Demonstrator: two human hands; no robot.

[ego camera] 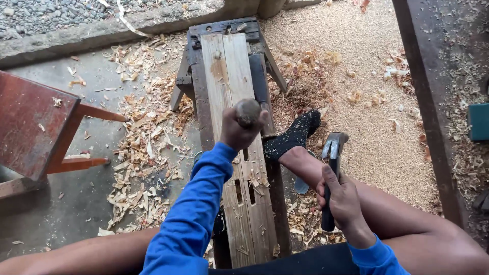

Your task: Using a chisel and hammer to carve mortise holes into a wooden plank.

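My left hand (238, 131) grips a chisel by its rounded wooden handle (248, 111), held upright over a pale wooden plank (230, 66) that lies along a dark workbench (199, 97). The chisel blade is hidden behind my hand. Two rectangular mortise slots (245, 191) are cut in the plank just below my hand. My right hand (342, 198) holds a claw hammer (332, 153) by its black handle, head up, to the right of the bench and above my knee. Both sleeves are blue.
Wood shavings (142, 147) cover the concrete floor left of the bench and sawdust (367, 117) lies to the right. A reddish wooden stool (35, 127) stands at left. My foot in a black sock (295, 135) rests beside the bench. A dark beam (433, 102) runs along the right.
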